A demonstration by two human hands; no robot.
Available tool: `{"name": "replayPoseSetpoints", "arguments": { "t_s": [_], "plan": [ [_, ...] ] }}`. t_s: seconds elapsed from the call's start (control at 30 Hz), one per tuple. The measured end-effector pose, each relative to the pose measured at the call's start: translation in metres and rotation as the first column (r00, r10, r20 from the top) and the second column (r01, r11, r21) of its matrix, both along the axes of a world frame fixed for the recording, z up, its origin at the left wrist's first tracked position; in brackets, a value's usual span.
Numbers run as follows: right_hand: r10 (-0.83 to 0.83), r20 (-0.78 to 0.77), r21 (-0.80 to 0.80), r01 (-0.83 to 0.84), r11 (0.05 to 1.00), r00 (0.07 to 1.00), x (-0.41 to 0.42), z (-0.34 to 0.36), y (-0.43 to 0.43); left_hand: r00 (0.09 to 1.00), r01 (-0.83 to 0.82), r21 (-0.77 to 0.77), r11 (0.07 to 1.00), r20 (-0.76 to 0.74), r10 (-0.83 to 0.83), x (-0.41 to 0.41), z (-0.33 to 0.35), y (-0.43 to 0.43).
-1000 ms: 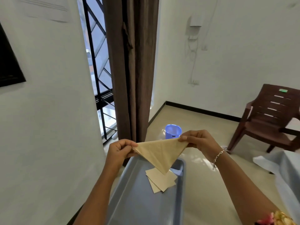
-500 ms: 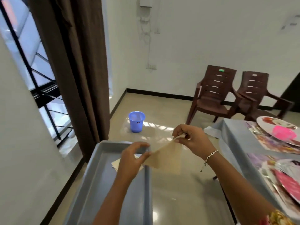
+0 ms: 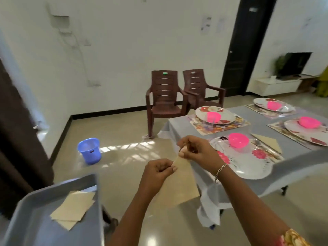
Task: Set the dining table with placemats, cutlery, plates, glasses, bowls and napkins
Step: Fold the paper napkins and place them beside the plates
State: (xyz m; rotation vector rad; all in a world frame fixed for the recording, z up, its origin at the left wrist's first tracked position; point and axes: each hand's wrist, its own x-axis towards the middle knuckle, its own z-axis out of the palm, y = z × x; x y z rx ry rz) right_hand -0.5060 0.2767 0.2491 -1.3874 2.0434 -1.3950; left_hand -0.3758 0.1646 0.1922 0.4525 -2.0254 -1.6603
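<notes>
Napkin (image 3: 179,185) hangs in mid-air, near centre, betw. tray (image 3: 26,233) at left & bench (image 3: 262,121) at right; left grip (image 3: 157,172) & right grip (image 3: 197,150) each pinch its top edge; prob. light, limp, non-fragile; hold it by corners, else it'll flop.

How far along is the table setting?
Done: four places have a placemat, plate and pink bowl, and one folded napkin lies beside the nearest plate. In hand: the left hand and right hand pinch a second napkin between them. Left: no napkin shows at the other three places, and spare napkins wait on the tray.
</notes>
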Motion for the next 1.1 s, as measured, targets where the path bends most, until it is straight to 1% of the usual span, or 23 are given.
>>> {"name": "replayPoseSetpoints", "arguments": {
  "t_s": [0.03,0.07,0.13,0.2,0.3,0.33,0.37,0.43,0.47,0.57,0.67,0.73,0.83,0.93,1.1],
  "plan": [
    [-0.031,0.134,-0.005,0.032,0.999,0.991,-0.011,-0.004,0.02,1.0,0.021,0.042,0.999,-0.008,-0.021,-0.013,0.0,0.018],
    [-0.066,0.279,0.012,0.065,0.998,0.958,-0.023,-0.009,0.04,0.999,0.039,0.09,0.995,-0.018,-0.038,-0.025,0.0,0.036],
    [-0.135,0.513,0.074,0.113,0.991,0.848,-0.041,-0.023,0.081,0.997,0.07,0.174,0.982,-0.037,-0.065,-0.048,0.001,0.072],
    [-0.183,0.65,0.095,0.16,0.983,0.737,-0.055,-0.038,0.121,0.997,0.078,0.209,0.975,-0.035,-0.072,-0.072,-0.002,0.104],
    [-0.22,0.78,0.079,0.257,0.963,0.585,-0.067,-0.049,0.178,0.999,0.041,0.227,0.973,-0.026,-0.036,-0.108,-0.009,0.148],
    [-0.218,0.795,0.07,0.271,0.96,0.566,-0.071,-0.051,0.196,1.0,0.024,0.228,0.973,-0.013,-0.022,-0.12,-0.01,0.163],
    [-0.228,0.786,0.071,0.283,0.956,0.575,-0.076,-0.055,0.212,1.0,0.014,0.234,0.972,0.005,-0.016,-0.132,-0.011,0.178],
    [-0.303,0.734,0.094,0.351,0.932,0.607,-0.089,-0.06,0.238,0.999,0.025,0.261,0.965,0.024,-0.032,-0.155,-0.012,0.204],
    [-0.351,0.717,0.107,0.402,0.909,0.602,-0.095,-0.062,0.245,0.999,0.025,0.275,0.961,0.027,-0.034,-0.162,-0.013,0.212],
    [-0.421,0.72,0.074,0.543,0.836,0.551,-0.124,-0.065,0.273,0.996,0.067,0.3,0.952,0.041,-0.083,-0.199,-0.016,0.24],
    [-0.395,0.786,0.023,0.617,0.787,0.475,-0.157,-0.069,0.292,0.993,0.095,0.366,0.926,0.028,-0.113,-0.242,-0.02,0.26],
    [-0.377,0.811,0.017,0.626,0.78,0.448,-0.181,-0.074,0.3,0.993,0.094,0.415,0.905,0.021,-0.113,-0.276,-0.024,0.27],
    [-0.441,0.78,0.055,0.653,0.755,0.444,-0.224,-0.083,0.307,0.991,0.097,0.502,0.859,0.029,-0.129,-0.334,-0.031,0.281],
    [-0.482,0.777,0.071,0.704,0.707,0.406,-0.274,-0.083,0.312,0.986,0.103,0.618,0.779,0.042,-0.163,-0.39,-0.032,0.288],
    [-0.452,0.808,0.102,0.667,0.738,0.377,-0.346,-0.089,0.309,0.984,0.07,0.688,0.722,0.073,-0.165,-0.477,-0.034,0.295]
  ]
}}
